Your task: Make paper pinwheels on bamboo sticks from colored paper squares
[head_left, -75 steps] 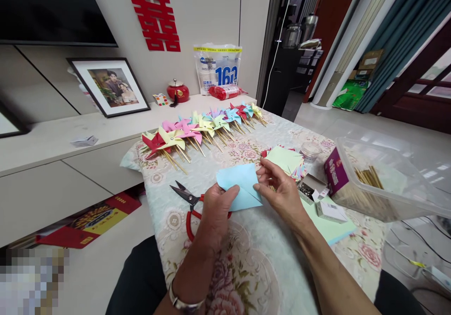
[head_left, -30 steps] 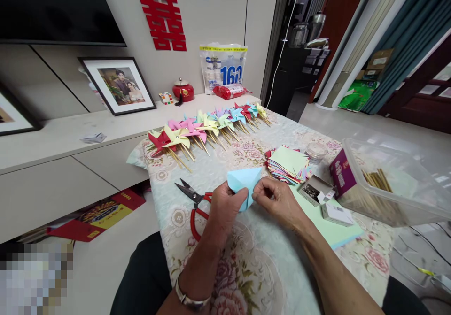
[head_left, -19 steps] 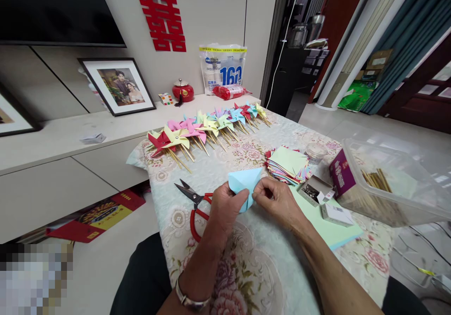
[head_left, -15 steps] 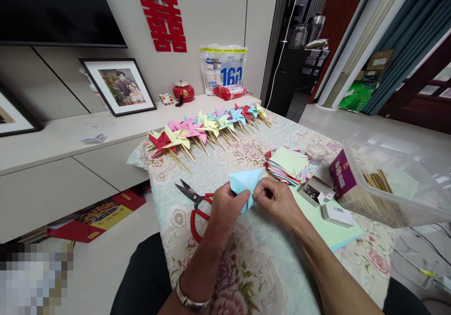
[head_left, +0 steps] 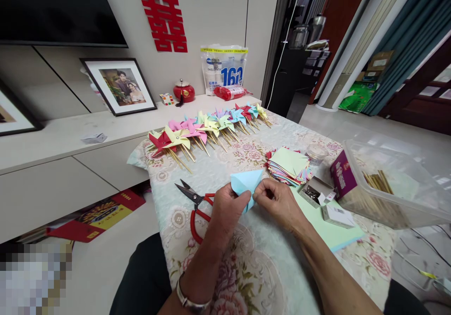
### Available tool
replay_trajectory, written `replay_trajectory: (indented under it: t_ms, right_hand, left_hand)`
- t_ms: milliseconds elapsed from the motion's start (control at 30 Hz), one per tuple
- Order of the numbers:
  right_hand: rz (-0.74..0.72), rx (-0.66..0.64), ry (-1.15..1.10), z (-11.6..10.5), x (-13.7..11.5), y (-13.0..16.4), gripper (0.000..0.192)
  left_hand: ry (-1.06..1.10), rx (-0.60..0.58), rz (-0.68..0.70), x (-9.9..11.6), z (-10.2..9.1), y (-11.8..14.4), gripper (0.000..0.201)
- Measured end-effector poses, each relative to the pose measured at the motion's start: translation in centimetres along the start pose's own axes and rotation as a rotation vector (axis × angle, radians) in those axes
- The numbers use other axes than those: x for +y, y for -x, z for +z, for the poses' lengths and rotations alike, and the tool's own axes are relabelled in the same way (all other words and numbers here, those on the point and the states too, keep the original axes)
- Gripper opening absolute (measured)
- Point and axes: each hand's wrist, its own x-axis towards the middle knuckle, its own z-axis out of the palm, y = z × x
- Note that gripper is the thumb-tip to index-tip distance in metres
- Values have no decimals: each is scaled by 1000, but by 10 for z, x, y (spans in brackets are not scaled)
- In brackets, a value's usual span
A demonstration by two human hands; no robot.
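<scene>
A light blue paper piece (head_left: 245,180), partly folded over, is held above the table between my two hands. My left hand (head_left: 230,204) pinches it with the thumb pressed on its middle. At its right edge the fingertips of my right hand (head_left: 276,200) are pinched together on the paper; whether a small pin is between them I cannot make out. Scissors (head_left: 199,204) with red handles lie with their blades parted, just left of my left hand. Beyond my hands, several finished paper pinwheels (head_left: 190,132) on sticks lie in a row.
A stack of coloured paper squares (head_left: 287,162) lies behind my right hand. To the right are an open box of small metal pins (head_left: 312,193), a white box (head_left: 338,215), green sheets (head_left: 317,228) and a clear bin of sticks (head_left: 380,197). A round clear container (head_left: 316,153) stands behind.
Both hands stay almost in place on the blue paper. Its upper part has shifted very slightly, and the fold looks a little changed.
</scene>
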Motion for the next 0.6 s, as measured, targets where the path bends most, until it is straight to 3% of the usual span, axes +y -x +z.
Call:
replay_trajectory:
  t_ms: [400,533,600]
  right_hand:
    - [-2,-29,-108,-3,2,0,13]
    - [-14,157,-301,-12,7,-2,17]
    - [-48,243,-370,-16,11,-4,28]
  left_hand:
    - [-64,6,-8,8,0,5,16]
    - [-120,0,-37,12,-3,8,17]
    - [-126,-46,-75,14,-5,8,18]
